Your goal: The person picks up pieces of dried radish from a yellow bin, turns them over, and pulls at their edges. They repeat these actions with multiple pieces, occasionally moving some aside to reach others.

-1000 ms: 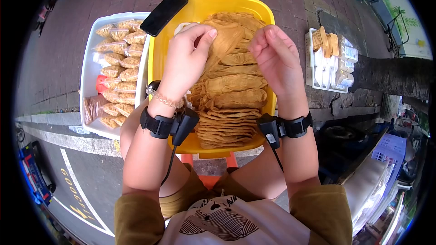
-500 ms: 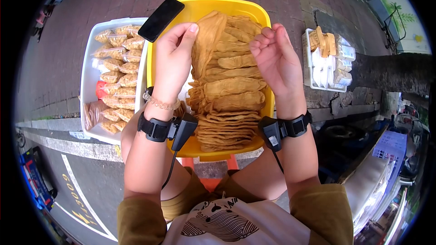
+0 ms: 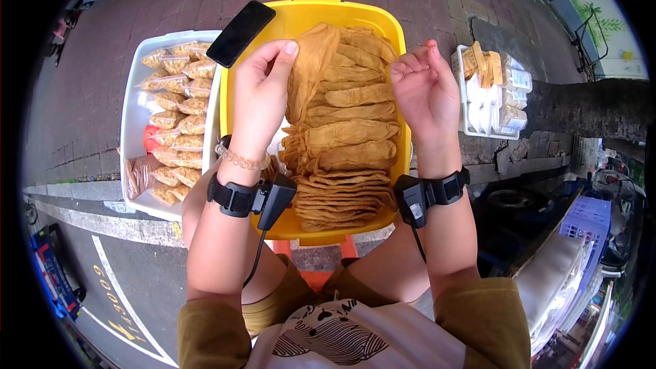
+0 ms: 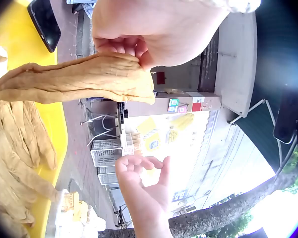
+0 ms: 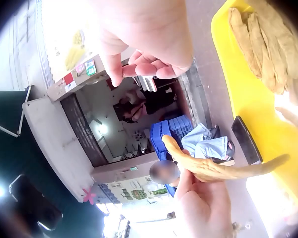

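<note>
the person's left hand (image 3: 263,85), near 10 o'clock of the tub's middle, pinched the upper end of 1 long, wrinkled, golden-brown sheet of what looked like bean curd skin (image 3: 312,72). the sheet hung towards 12 o'clock, over a deep yellow plastic tub (image 3: 326,8). the right hand (image 3: 429,96) was well apart from it, between 2 and 3 o'clock, fingers loosely bent and holding nothing.

i judged the sheet light, soft and limp, perhaps a little oily, and likely to tear if tugged at a thin edge. a gentle pinch on the thicker folded end, thumb against fingers, seemed the best hold.

counting, i made it 1 sheet in hand and well over 10 similar golden-brown folded sheets (image 3: 345,198) in the tub, too overlapped for a sure number. there was 1 flat black phone (image 3: 240,33) at 11 o'clock, 1 white plastic tray (image 3: 134,133) at 9 o'clock with at least 15 clear bags of tan crumbly pieces (image 3: 193,124), and 1 small white basket (image 3: 460,102) near 3 o'clock.
</note>
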Motion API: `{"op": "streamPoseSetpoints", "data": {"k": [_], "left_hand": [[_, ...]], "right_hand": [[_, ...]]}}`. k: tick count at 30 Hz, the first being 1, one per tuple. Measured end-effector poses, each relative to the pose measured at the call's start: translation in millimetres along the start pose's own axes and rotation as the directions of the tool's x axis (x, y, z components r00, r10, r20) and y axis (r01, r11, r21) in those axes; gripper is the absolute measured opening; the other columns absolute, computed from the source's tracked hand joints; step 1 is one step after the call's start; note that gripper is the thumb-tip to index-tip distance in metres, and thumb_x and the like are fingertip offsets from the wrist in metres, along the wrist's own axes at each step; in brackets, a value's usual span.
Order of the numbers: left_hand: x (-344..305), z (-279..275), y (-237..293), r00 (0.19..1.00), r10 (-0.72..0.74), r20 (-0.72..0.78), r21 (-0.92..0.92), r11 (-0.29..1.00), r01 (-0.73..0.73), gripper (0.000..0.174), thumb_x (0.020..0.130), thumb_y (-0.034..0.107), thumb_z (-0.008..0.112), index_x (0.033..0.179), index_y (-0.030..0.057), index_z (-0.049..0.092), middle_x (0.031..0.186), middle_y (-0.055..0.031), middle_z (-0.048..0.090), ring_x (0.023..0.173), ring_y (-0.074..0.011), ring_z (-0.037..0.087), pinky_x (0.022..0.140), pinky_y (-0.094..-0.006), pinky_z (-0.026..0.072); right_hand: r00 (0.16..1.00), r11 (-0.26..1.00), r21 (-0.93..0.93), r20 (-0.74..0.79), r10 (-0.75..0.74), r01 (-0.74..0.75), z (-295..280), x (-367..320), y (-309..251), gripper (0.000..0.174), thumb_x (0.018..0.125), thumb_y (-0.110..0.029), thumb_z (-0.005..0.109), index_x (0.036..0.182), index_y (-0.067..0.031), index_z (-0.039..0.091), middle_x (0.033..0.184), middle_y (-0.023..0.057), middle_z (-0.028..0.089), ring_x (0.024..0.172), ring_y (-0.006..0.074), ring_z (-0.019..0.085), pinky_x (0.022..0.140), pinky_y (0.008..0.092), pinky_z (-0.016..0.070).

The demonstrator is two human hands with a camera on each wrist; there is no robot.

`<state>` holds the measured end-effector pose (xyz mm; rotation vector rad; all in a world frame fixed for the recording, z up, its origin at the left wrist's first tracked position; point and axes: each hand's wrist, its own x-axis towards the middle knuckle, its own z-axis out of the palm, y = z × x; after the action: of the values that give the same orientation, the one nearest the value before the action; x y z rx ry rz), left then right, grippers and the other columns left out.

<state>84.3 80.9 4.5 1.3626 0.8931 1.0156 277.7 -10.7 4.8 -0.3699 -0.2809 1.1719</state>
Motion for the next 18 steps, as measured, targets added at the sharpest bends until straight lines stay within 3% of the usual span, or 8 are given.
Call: {"op": "streamPoseSetpoints", "data": {"k": [1,3,7,10,12,15,16,18], "left_hand": [[-1,1,1,1.000,0.000,-0.004,0.003,1.000,0.000,0.024,0.093,0.018,0.056,0.098,-0.0043,0.063,0.080,0.0030,0.059,0.071,-0.0021,0.047,0.065,-0.0175,0.0398],[-1,1,2,1.000,0.005,-0.003,0.002,1.000,-0.005,0.024,0.093,0.018,0.056,0.098,-0.0045,0.063,0.080,0.0025,0.059,0.072,-0.0024,0.047,0.065,-0.0178,0.0400],[-2,1,4,1.000,0.003,-0.001,-0.004,1.000,-0.003,0.024,0.093,0.018,0.057,0.097,-0.0046,0.063,0.080,0.0016,0.060,0.072,-0.0029,0.048,0.065,-0.0182,0.0403],[-2,2,2,1.000,-0.003,0.031,-0.043,0.999,0.004,0.023,0.093,0.018,0.057,0.097,-0.0044,0.063,0.081,0.0015,0.060,0.072,-0.0032,0.048,0.066,-0.0179,0.0401],[-1,2,-1,0.999,0.017,0.050,-0.023,1.000,-0.016,0.022,0.092,0.017,0.058,0.096,-0.0041,0.063,0.081,0.0018,0.060,0.072,-0.0031,0.048,0.066,-0.0178,0.0400],[-4,5,2,0.993,-0.027,0.115,-0.070,0.997,0.035,0.020,0.091,0.016,0.059,0.096,-0.0028,0.063,0.081,0.0034,0.059,0.072,-0.0023,0.048,0.066,-0.0174,0.0394],[-5,6,0,0.988,-0.032,0.154,-0.114,0.992,0.050,0.019,0.091,0.015,0.059,0.096,-0.0023,0.063,0.081,0.0041,0.059,0.072,-0.0018,0.048,0.066,-0.0170,0.0391],[-6,7,0,0.978,-0.058,0.200,-0.145,0.985,0.088,0.014,0.090,0.010,0.059,0.097,-0.0008,0.062,0.080,0.0045,0.059,0.069,-0.0001,0.048,0.062,-0.0155,0.0383]], "right_hand": [[1.000,1.000,-0.001,0.002,0.000,0.000,6,-1,0,0.031,0.087,-0.008,0.059,0.116,-0.0116,0.051,0.096,0.0006,0.056,0.085,0.0093,0.050,0.083,0.0283,0.0382],[0.960,0.955,-0.285,-0.236,-0.150,0.079,20,-5,1,0.052,0.087,-0.012,0.058,0.135,-0.0116,0.037,0.124,0.0072,0.053,0.110,0.0139,0.048,0.097,0.0307,0.0291],[0.992,0.989,-0.126,-0.110,0.063,-0.077,15,-9,-8,0.067,0.088,-0.014,0.057,0.144,-0.0112,0.020,0.140,0.0133,0.040,0.128,0.0194,0.036,0.106,0.0322,0.0164],[0.987,0.959,-0.281,-0.162,-0.008,-0.039,19,-6,0,0.064,0.087,-0.016,0.060,0.142,-0.0076,0.028,0.139,0.0158,0.040,0.128,0.0222,0.037,0.107,0.0318,0.0194],[0.987,0.626,-0.780,-0.124,-0.102,-0.033,25,-6,12,0.051,0.087,-0.017,0.063,0.132,-0.0032,0.043,0.130,0.0136,0.048,0.119,0.0182,0.046,0.101,0.0295,0.0309],[0.991,0.538,-0.832,-0.109,0.084,-0.137,22,-9,29,0.034,0.087,-0.017,0.064,0.116,-0.0007,0.055,0.112,0.0079,0.058,0.103,0.0130,0.055,0.091,0.0258,0.0415],[0.993,0.580,-0.807,-0.093,0.066,-0.114,21,-10,35,0.025,0.089,-0.016,0.063,0.107,-0.0011,0.057,0.095,0.0015,0.061,0.089,0.0081,0.057,0.081,0.0238,0.0460],[0.999,0.605,-0.795,-0.029,0.036,-0.045,17,-11,37,0.023,0.089,-0.016,0.063,0.106,-0.0017,0.057,0.093,0.0006,0.061,0.087,0.0074,0.057,0.079,0.0230,0.0464]]}}
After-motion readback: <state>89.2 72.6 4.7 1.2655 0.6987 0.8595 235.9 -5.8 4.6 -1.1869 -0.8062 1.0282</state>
